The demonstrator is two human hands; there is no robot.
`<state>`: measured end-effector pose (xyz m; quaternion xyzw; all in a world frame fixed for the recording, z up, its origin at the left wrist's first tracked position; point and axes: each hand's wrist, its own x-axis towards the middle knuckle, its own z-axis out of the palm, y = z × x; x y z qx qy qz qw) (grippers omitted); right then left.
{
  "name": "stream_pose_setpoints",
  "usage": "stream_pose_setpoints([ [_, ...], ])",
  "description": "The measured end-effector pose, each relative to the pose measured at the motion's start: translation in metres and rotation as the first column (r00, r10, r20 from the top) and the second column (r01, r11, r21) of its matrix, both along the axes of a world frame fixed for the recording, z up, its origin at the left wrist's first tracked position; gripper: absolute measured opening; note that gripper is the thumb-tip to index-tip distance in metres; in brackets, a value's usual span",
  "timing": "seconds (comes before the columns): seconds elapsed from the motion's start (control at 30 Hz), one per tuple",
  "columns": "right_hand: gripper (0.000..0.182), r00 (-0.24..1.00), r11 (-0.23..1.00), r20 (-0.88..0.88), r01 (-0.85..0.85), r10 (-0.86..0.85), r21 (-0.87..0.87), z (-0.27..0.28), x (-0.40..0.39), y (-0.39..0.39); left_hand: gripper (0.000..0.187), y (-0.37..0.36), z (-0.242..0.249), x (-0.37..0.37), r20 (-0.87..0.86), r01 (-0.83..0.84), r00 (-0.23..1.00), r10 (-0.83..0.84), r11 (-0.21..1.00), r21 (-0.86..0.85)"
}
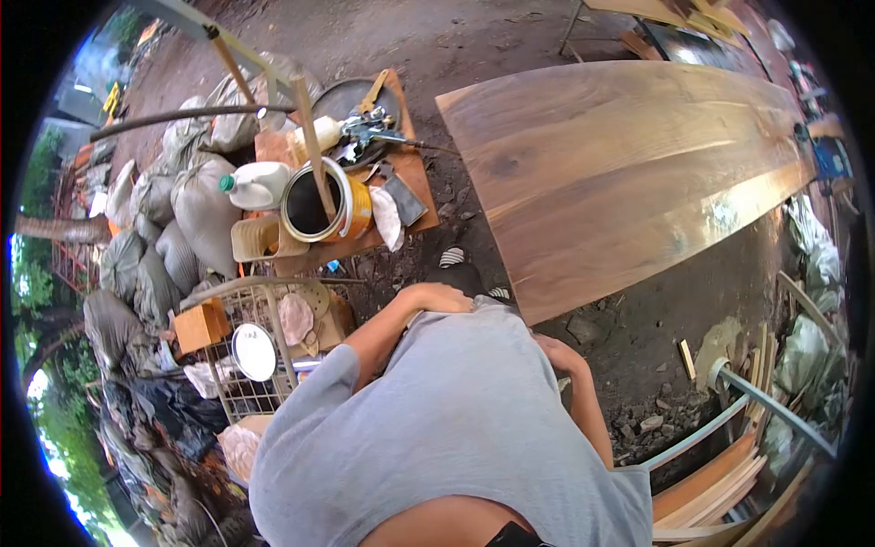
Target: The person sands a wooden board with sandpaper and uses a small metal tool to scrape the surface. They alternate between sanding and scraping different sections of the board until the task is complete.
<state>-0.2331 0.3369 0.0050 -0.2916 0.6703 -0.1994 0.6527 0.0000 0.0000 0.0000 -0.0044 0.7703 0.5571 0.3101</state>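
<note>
My left hand point(441, 298) lies against the front of my body at the hem of the grey shirt point(456, 401). Its fingers look stretched out flat, with nothing visible in them. On the other side, my right hand point(562, 354) rests by my hip at the shirt's edge, and its fingertips are hidden. A large wooden tabletop point(620, 182) with a partly glossy surface stands in front of me, its near corner just ahead of my right hand. Neither hand touches it. My dark shoe point(456, 273) shows beyond the shirt.
Left, a board point(419, 187) bears an open orange can point(355, 211) with a stick, a white jug point(260, 185), a tan tray point(255, 239) and a spray gun point(369, 128). A wire rack point(251, 319) and sacks point(205, 205) stand further left. A metal bar point(775, 415) juts in at right.
</note>
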Motion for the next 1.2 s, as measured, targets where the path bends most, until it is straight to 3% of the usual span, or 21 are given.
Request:
stream_pose_setpoints([
  [0.07, 0.049, 0.984, 0.986, 0.071, 0.165, -0.165, 0.0, 0.01, -0.015, 0.002, 0.052, -0.007, 0.116, -0.046, 0.056, 0.053, 0.998, -0.042, 0.978, -0.203],
  [0.13, 0.043, 0.991, 0.989, 0.047, 0.124, -0.128, 0.085, 0.075, 0.008, -0.003, 0.042, -0.023, 0.206, -0.047, 0.039, 0.167, 0.986, -0.163, 0.977, -0.132],
  [0.17, 0.038, 0.995, 0.992, 0.022, 0.095, -0.097, 0.084, 0.096, 0.004, -0.018, 0.038, -0.028, 0.23, -0.047, -0.17, -0.016, 0.985, 0.024, 0.999, 0.049],
  [0.2, 0.038, 0.996, 0.994, 0.017, 0.084, -0.085, 0.077, 0.106, -0.004, -0.037, 0.035, -0.032, 0.248, -0.046, -0.339, -0.156, 0.91, 0.238, 0.955, 0.252],
  [0.27, 0.028, 0.984, 0.996, -0.164, -0.082, 0.077, -0.026, 0.118, -0.017, -0.058, 0.025, -0.028, 0.296, -0.055, -0.527, -0.335, 0.64, 0.559, 0.821, 0.463],
  [0.3, 0.026, 0.982, 0.949, -0.028, 0.173, -0.187, -0.264, 0.089, -0.014, -0.058, 0.018, -0.03, 0.311, -0.054, -0.68, -0.351, 0.495, 0.541, 0.84, 0.413],
  [0.33, 0.025, 0.983, 0.969, -0.107, 0.126, -0.151, -0.213, 0.092, -0.014, -0.076, 0.012, -0.032, 0.323, -0.052, -0.804, -0.377, 0.333, 0.493, 0.851, 0.366],
  [0.37, 0.025, 0.976, 0.984, -0.187, 0.082, -0.111, -0.157, 0.103, -0.016, -0.102, 0.012, -0.035, 0.337, -0.048, -0.795, -0.385, 0.331, 0.508, 0.842, 0.378],
  [0.43, 0.02, 0.979, 0.914, -0.07, 0.15, -0.189, -0.376, 0.134, 0.004, -0.168, 0.014, -0.043, 0.36, -0.038, -0.946, -0.443, 0.022, 0.323, 0.852, 0.28],
  [0.5, 0.024, 0.957, 0.881, 0.1, 0.291, -0.274, -0.374, 0.141, 0.033, -0.227, 0.018, -0.047, 0.366, -0.025, -0.955, -0.535, -0.054, 0.291, 0.799, 0.274],
  [0.53, 0.026, 0.968, 0.885, 0.097, 0.25, -0.231, -0.393, 0.128, 0.041, -0.254, 0.022, -0.051, 0.369, -0.019, -0.963, -0.614, -0.122, 0.24, 0.744, 0.263],
  [0.6, 0.027, 0.987, 0.907, 0.05, 0.158, -0.15, -0.391, 0.085, 0.055, -0.3, 0.021, -0.063, 0.384, -0.003, -0.931, -0.743, -0.158, 0.329, 0.581, 0.331],
  [0.67, 0.028, 0.993, 0.933, 0.023, 0.113, -0.112, -0.342, 0.044, 0.07, -0.345, 0.021, -0.06, 0.417, 0.034, -0.877, -0.906, 0.078, 0.473, 0.4, 0.135],
  [0.7, 0.029, 0.993, 0.942, 0.035, 0.122, -0.117, -0.313, 0.028, 0.078, -0.365, 0.021, -0.079, 0.417, 0.049, -0.87, -0.905, 0.066, 0.488, 0.398, 0.154],
  [0.77, 0.035, 0.987, 0.957, -0.097, 0.099, -0.13, -0.271, -0.003, 0.09, -0.401, 0.027, -0.118, 0.405, 0.071, -0.996, -0.78, 0.027, -0.085, 0.621, -0.074],
  [0.8, 0.035, 0.988, 0.963, -0.109, 0.083, -0.114, -0.256, -0.018, 0.097, -0.412, 0.027, -0.124, 0.404, 0.077, -0.992, -0.772, 0.017, -0.128, 0.628, -0.094],
  [0.87, 0.042, 0.845, 0.938, -0.51, -0.031, -0.16, -0.346, -0.039, 0.103, -0.429, 0.027, -0.124, 0.407, 0.086, -0.996, -0.8, 0.059, -0.072, 0.593, -0.09],
  [0.97, 0.047, 0.791, 0.966, -0.6, -0.047, -0.12, -0.256, -0.049, 0.109, -0.441, 0.027, -0.127, 0.407, 0.098, -0.999, -0.817, 0.04, -0.016, 0.575, -0.043],
  [1.2, 0.045, 0.833, 0.971, -0.531, 0.03, -0.156, -0.239, -0.064, 0.116, -0.438, 0.028, -0.12, 0.404, 0.079, -0.982, -0.839, -0.074, 0.173, 0.521, 0.155],
])
